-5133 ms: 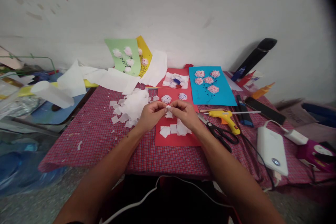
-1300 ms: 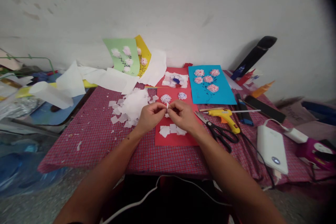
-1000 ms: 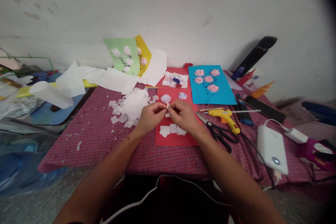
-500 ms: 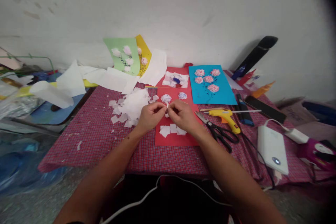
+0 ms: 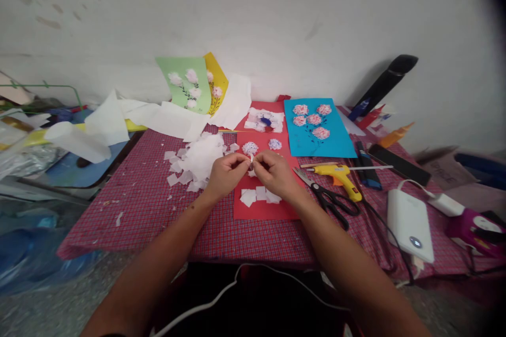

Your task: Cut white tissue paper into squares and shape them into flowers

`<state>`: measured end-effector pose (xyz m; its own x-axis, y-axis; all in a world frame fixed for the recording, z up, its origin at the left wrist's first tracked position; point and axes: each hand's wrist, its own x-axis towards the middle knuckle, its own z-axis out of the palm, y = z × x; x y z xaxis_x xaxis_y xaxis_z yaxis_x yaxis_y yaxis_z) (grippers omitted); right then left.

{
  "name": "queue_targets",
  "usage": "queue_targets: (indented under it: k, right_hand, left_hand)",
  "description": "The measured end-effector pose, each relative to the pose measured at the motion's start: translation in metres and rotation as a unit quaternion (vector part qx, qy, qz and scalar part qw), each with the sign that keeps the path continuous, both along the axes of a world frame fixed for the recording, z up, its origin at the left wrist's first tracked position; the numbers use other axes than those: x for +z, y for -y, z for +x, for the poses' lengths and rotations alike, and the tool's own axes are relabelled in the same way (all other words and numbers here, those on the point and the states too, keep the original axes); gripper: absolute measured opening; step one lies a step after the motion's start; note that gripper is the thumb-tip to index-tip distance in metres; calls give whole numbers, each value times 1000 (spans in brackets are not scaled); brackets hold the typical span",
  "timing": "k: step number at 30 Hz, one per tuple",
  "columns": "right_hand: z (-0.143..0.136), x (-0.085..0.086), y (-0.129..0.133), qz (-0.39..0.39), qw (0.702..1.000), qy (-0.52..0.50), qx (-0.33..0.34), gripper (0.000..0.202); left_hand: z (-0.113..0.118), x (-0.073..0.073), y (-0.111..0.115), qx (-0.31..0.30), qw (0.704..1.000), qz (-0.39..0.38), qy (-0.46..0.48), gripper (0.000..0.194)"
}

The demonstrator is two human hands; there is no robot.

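Observation:
Over a red sheet of card (image 5: 253, 213), my left hand (image 5: 228, 172) and my right hand (image 5: 273, 169) meet fingertip to fingertip. Both are closed in a pinch on a small white piece of tissue paper (image 5: 252, 157). Just beyond the fingers sit two paper flowers, a white one with dark specks (image 5: 250, 148) and a violet-tinted one (image 5: 274, 144). White tissue squares (image 5: 260, 193) lie on the card nearer to me. At the card's far end is a paint-stained stack of tissue (image 5: 264, 120). A pile of cut tissue pieces (image 5: 201, 158) lies left of my left hand.
Scissors (image 5: 332, 201) and a yellow glue gun (image 5: 338, 172) lie right of my right hand. A blue card with pink flowers (image 5: 316, 147) stands behind them. Farther right are a white power bank (image 5: 410, 226) and a black case (image 5: 401, 163). A paper roll (image 5: 77, 142) is at left.

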<state>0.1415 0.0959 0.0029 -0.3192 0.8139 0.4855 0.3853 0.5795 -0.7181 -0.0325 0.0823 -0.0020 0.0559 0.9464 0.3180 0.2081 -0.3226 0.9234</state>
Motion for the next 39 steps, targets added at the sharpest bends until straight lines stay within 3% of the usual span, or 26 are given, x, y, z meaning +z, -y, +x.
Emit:
queue_targets:
  k: [16, 31, 39]
  right_hand:
    - [0, 3, 1, -42, 998, -35, 19, 20]
    - [1, 7, 2, -60, 996, -51, 28, 22]
    - [1, 7, 2, -76, 995, -59, 23, 25]
  left_hand:
    - [0, 3, 0, -2, 1000, -22, 2, 16]
    - [5, 3, -1, -43, 987, -79, 136, 20]
    - [1, -4, -4, -47, 988, -73, 125, 19]
